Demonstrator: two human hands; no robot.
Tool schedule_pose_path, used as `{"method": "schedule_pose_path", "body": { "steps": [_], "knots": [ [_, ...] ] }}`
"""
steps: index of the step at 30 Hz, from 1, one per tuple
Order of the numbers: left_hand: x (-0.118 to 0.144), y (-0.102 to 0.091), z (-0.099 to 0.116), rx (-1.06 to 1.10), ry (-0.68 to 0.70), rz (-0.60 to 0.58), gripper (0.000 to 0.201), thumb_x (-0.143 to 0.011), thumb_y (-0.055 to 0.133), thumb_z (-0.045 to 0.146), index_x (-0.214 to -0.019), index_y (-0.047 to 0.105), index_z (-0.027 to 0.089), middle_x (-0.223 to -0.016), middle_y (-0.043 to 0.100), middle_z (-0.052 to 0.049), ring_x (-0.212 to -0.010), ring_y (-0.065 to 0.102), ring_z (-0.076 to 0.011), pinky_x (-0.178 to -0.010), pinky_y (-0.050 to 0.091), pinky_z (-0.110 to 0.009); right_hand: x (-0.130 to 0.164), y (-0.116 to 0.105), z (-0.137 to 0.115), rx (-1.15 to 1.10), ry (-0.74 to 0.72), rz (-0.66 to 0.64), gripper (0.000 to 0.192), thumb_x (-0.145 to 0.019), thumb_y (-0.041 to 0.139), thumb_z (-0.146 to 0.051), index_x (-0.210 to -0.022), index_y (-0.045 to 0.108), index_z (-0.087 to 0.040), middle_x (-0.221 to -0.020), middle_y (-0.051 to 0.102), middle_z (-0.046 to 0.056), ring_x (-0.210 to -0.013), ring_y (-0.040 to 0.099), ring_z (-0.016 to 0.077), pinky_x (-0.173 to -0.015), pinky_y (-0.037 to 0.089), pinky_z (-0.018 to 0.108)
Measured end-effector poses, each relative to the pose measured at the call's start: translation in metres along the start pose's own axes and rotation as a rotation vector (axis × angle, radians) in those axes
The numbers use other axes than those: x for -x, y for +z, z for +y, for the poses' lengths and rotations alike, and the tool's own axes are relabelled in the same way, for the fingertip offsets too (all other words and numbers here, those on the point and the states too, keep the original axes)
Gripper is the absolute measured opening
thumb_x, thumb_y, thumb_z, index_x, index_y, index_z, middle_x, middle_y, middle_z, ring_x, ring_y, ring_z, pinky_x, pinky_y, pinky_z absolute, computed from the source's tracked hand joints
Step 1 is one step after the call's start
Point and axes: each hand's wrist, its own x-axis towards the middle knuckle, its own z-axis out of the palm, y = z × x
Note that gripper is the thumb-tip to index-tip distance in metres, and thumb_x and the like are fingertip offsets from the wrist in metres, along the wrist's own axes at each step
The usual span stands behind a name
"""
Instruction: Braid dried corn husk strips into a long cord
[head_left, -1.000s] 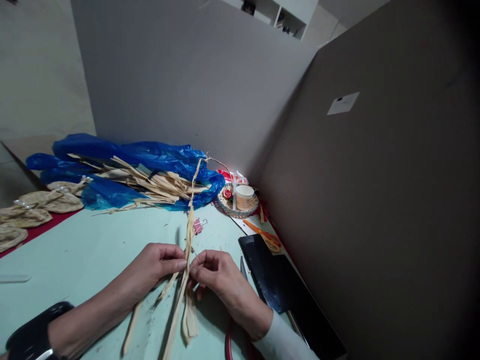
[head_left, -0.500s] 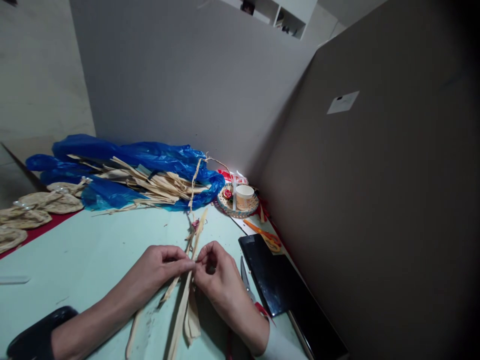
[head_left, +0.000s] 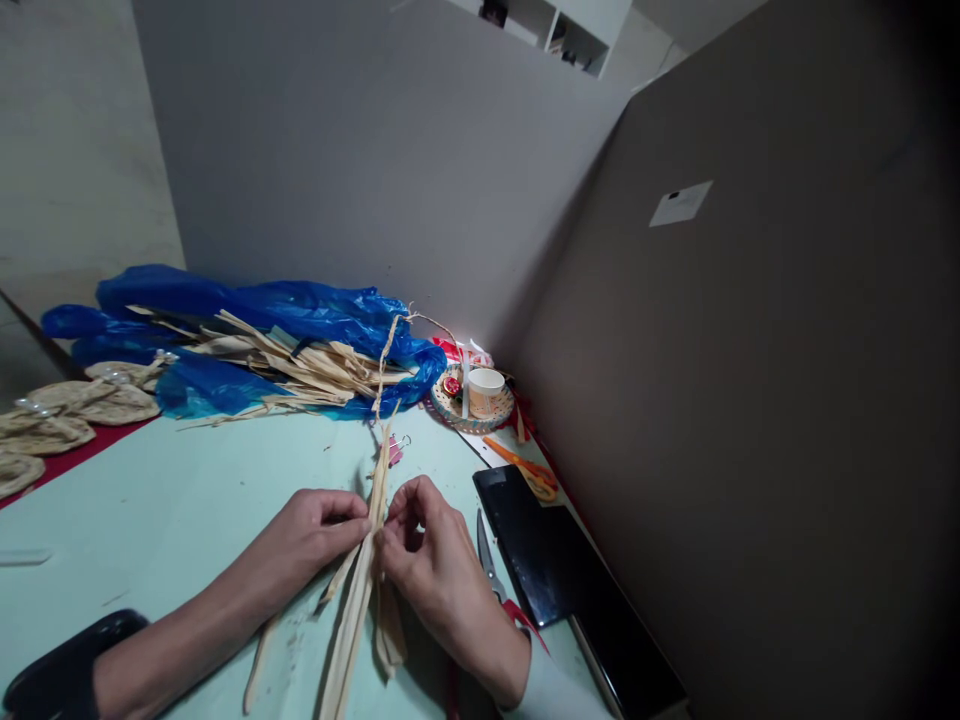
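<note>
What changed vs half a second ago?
Upper tip of the strips swung left, now standing steeper in view; left hand and right hand shifted slightly left. No clear release. Unchanged: scissors, blue bag, tray, cup.

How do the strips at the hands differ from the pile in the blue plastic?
The held strips are at the fingertips of the left hand and right hand; the piled strips lie untouched amid the blue plastic. The held strips run away from the person; the piled strips lie mostly crosswise, at mixed angles. The held strips are few; the piled strips are many. Both are pale and straw-coloured.
</note>
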Motion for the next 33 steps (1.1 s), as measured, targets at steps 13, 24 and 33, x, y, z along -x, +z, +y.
{"method": "schedule_pose_path", "body": {
  "steps": [13, 24, 33],
  "knots": [
    [-0.003, -0.001, -0.004, -0.018, -0.003, -0.017, 0.027, -0.066, 0.071, 0.042, -0.058, 0.064, 0.017, -0.056, 0.049, 0.005, -0.056, 0.039, -0.0123, -0.056, 0.029, -0.025, -0.005, -0.002, -0.007, -0.129, 0.017, -0.038, 0.019, -0.075, 0.053, -0.01, -0.078, 0.07, -0.016, -0.069, 0.061, -0.001, -0.063, 0.052, 0.0117, -0.062, 0.041, 0.022],
    [-0.001, -0.001, -0.004, -0.036, 0.043, -0.019, 0.027, -0.067, 0.073, 0.043, -0.066, 0.069, 0.016, -0.065, 0.061, 0.002, -0.066, 0.049, -0.0148, -0.063, 0.036, -0.024, -0.004, -0.001, 0.001, -0.018, 0.007, -0.025, 0.016, -0.082, 0.057, -0.017, -0.097, 0.06, -0.016, -0.071, 0.056, -0.003, -0.063, 0.05, 0.0121, -0.06, 0.04, 0.023],
    [-0.003, -0.003, -0.01, 0.004, -0.001, -0.044, 0.029, -0.068, 0.072, 0.044, -0.066, 0.065, 0.016, -0.06, 0.054, 0.005, -0.057, 0.042, -0.0108, -0.053, 0.029, -0.022, -0.002, -0.004, -0.004, 0.036, -0.026, -0.079, 0.019, -0.08, 0.049, -0.009, -0.09, 0.063, -0.018, -0.07, 0.055, -0.004, -0.063, 0.048, 0.0113, -0.062, 0.038, 0.022]
  ]
}}
